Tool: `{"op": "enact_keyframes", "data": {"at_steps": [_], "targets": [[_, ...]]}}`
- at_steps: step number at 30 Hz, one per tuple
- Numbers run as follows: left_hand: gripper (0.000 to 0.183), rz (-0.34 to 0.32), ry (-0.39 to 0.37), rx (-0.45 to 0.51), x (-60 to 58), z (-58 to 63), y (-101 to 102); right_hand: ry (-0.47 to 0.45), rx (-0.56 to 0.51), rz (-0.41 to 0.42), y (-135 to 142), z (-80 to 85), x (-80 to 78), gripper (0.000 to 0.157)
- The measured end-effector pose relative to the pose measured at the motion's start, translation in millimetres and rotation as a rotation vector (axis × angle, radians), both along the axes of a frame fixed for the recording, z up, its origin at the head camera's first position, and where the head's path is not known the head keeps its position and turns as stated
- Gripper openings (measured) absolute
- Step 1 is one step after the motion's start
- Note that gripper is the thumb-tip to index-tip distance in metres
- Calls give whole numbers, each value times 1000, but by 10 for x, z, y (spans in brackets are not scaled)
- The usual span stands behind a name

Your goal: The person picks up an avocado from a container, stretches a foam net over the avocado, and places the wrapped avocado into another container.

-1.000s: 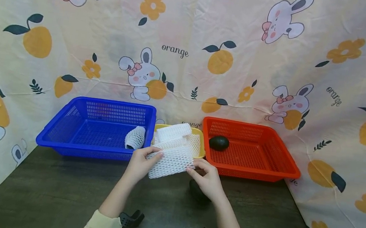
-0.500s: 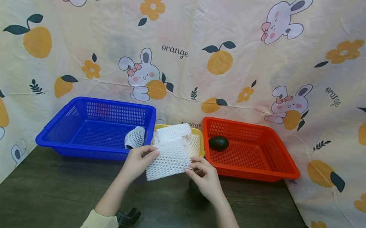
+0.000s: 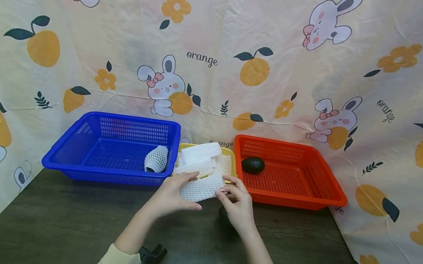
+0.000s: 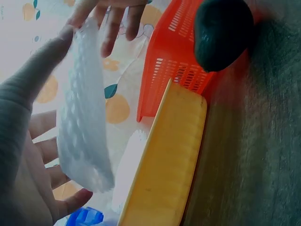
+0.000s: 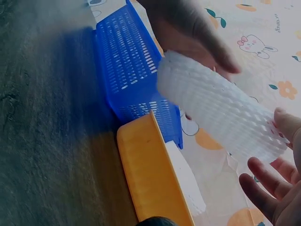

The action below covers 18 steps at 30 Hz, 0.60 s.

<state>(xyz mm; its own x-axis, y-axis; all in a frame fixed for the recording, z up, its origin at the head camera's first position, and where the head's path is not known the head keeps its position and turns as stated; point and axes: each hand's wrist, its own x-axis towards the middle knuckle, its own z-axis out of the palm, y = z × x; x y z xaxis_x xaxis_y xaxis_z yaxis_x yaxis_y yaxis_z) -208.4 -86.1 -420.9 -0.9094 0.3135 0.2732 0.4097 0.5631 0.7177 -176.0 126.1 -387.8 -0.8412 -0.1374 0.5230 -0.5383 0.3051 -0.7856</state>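
A white foam net sleeve [image 3: 202, 188] is held up in front of the yellow basket [image 4: 164, 155]. My right hand [image 3: 240, 205] pinches its right end between thumb and fingers, as the right wrist view shows. My left hand [image 3: 171, 195] is spread at the sleeve's other end, thumb stretched away and fingers behind the foam net [image 4: 82, 117]. Under my right hand, a dark avocado [image 4: 223, 33] lies on the table, mostly hidden in the head view. More white foam nets [image 3: 201, 152] are heaped in the yellow basket.
At the left stands a blue basket [image 3: 104, 176] with one net-wrapped item [image 3: 156, 159] inside. A red basket [image 3: 293, 201] at the right holds a dark avocado [image 3: 253, 165]. Behind them hangs a printed cloth [image 3: 223, 29]. The dark table [image 3: 67, 224] extends toward me.
My left hand has let go of the sleeve's left edge and spread its thumb away. The sleeve has turned from broad and flat to a narrower strip. My right hand keeps its pinch.
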Motion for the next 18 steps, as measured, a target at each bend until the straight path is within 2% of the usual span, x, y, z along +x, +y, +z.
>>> {"op": "enact_keyframes", "data": {"at_steps": [4,7,11,14,18], "targets": [[79,-36,0,13,3,-21,23,3,-11,12,-27,-6,18,4],[70,-51,-20,85,6,-27,19,10,0,23,-21,-11,23,5],[61,-70,-71,185,7,-28,-7,48,27,46,25,-39,4,20],[55,-79,-110,232,4,-27,-31,63,51,41,87,-155,-75,30],[44,-97,-118,287,-13,-22,-57,54,82,11,147,-308,-178,29]]}}
